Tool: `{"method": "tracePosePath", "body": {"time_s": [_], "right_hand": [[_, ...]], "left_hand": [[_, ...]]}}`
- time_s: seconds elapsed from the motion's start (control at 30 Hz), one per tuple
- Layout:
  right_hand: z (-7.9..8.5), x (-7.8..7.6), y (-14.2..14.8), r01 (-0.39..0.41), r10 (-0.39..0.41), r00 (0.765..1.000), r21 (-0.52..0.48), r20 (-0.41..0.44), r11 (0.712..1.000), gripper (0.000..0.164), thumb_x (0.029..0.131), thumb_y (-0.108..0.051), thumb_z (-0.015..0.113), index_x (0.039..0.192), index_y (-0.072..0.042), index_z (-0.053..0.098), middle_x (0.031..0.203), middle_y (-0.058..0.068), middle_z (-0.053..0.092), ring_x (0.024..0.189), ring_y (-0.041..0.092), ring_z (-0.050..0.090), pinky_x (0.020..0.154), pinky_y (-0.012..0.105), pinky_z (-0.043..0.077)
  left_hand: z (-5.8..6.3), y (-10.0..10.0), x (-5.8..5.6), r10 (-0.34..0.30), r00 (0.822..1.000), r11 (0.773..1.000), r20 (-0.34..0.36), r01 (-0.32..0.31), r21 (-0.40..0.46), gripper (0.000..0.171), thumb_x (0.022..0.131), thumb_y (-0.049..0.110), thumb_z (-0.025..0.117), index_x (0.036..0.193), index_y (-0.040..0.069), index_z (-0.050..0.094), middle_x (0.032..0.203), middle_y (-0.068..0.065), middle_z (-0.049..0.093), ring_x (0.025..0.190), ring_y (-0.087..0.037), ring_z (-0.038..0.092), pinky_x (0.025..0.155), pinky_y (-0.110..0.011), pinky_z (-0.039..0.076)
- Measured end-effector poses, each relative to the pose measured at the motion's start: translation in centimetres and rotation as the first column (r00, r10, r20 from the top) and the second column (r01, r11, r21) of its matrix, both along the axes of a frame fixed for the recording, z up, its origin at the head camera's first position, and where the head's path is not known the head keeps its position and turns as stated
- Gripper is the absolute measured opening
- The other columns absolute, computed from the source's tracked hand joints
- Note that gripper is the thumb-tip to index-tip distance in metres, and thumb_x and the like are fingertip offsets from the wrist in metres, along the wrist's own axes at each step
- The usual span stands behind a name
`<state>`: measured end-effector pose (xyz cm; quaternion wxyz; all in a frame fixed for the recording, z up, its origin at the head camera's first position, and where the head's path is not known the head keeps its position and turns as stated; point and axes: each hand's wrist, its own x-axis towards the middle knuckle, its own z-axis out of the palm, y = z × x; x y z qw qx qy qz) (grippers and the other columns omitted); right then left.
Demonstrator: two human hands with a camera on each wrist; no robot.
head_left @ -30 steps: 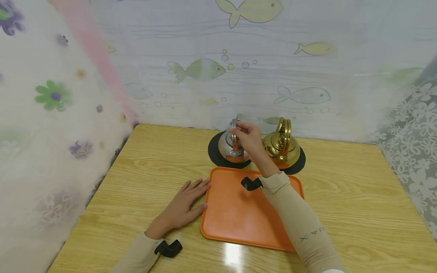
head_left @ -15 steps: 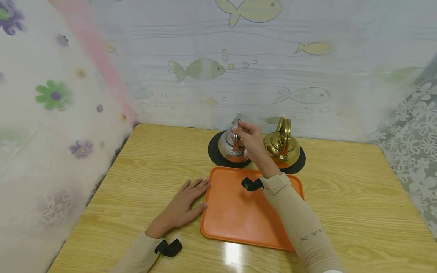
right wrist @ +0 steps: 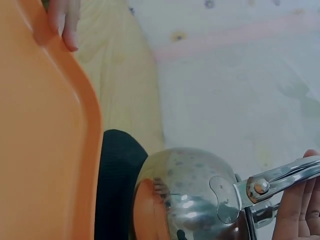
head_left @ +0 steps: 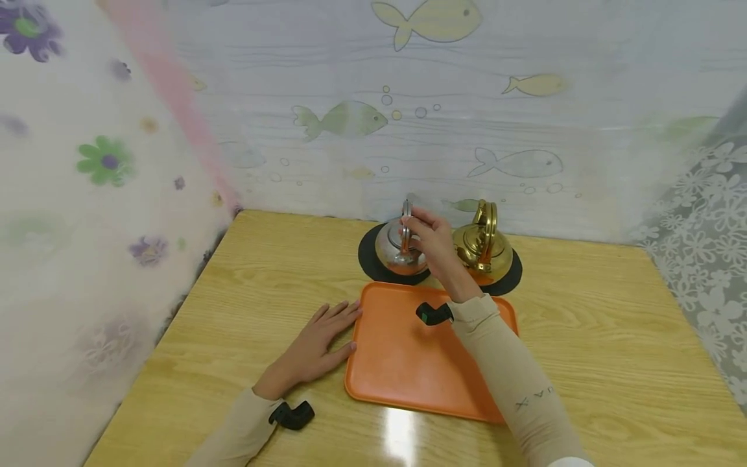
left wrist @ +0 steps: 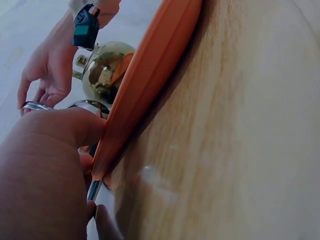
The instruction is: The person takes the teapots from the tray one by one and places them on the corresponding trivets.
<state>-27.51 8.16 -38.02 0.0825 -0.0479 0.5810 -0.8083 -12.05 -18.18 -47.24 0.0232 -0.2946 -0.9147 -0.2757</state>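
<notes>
At the back of the table stands a silver kettle (head_left: 390,250) on a round black mat (head_left: 369,256). My right hand (head_left: 434,243) holds its raised handle (head_left: 406,224), thumb on the near side and fingers beyond; the right wrist view shows the handle (right wrist: 287,177) against the fingers. Immediately right of it is a gold kettle (head_left: 487,246) on its own dark mat (head_left: 513,280). My left hand (head_left: 312,347) lies with fingers spread, its fingertips touching the left rim of an orange tray (head_left: 403,363). In the left wrist view the thumb meets the tray's side (left wrist: 145,95).
The wood-grain table (head_left: 245,292) is bounded by a fish-print sheet (head_left: 327,162) behind, a flowered sheet (head_left: 64,259) on the left and a lace-patterned one (head_left: 712,259) on the right. My right forearm (head_left: 513,383) passes above the tray.
My right hand and the kettle's handle have shifted slightly rightward, while the kettle stays on its mat. The left hand keeps its place at the tray. The head view has shifted a little.
</notes>
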Motion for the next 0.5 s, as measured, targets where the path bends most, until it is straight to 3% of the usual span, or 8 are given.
{"method": "tracePosePath", "body": {"time_s": [0.13,0.3,0.4,0.5], "right_hand": [[-0.2,-0.1,-0.1,0.015,-0.015,1.0,0.016,-0.012,1.0,0.041,0.102,-0.012,0.062,0.138,0.006,0.056,0.109,0.012,0.07,0.081,0.01,0.069,0.072,0.025,0.059],[-0.7,0.5,0.2,0.067,-0.063,0.997,0.088,-0.042,0.994,0.039,0.101,-0.015,0.064,0.135,0.004,0.061,0.109,0.003,0.07,0.09,0.008,0.069,0.089,0.029,0.059],[-1.0,1.2,0.7,0.101,-0.09,0.992,0.12,-0.091,0.988,0.038,0.102,-0.016,0.063,0.135,0.004,0.062,0.118,0.012,0.07,0.098,0.012,0.069,0.098,0.035,0.056],[-1.4,2.2,1.5,0.092,-0.07,0.987,0.149,-0.147,0.985,0.038,0.104,-0.014,0.06,0.135,0.006,0.06,0.129,0.024,0.066,0.111,0.025,0.068,0.105,0.037,0.052]], "left_hand": [[-0.1,-0.1,-0.4,-0.001,1.0,1.0,0.019,0.001,-0.008,0.063,0.101,0.038,0.061,0.156,0.014,0.044,0.163,-0.002,0.038,0.151,-0.03,0.034,0.123,-0.06,0.017],[0.1,-0.3,-0.5,-0.008,0.999,1.0,0.037,0.008,-0.014,0.063,0.101,0.037,0.061,0.156,0.012,0.043,0.163,-0.003,0.038,0.151,-0.032,0.034,0.123,-0.062,0.017],[0.3,-0.3,-0.5,-0.014,0.999,1.0,0.034,0.015,-0.015,0.063,0.1,0.036,0.062,0.156,0.011,0.044,0.162,-0.004,0.039,0.151,-0.034,0.034,0.122,-0.063,0.019],[0.5,-0.5,-0.4,-0.009,0.999,1.0,0.03,0.01,-0.013,0.062,0.101,0.035,0.062,0.155,0.011,0.045,0.161,-0.005,0.041,0.15,-0.035,0.034,0.122,-0.063,0.021]]}}
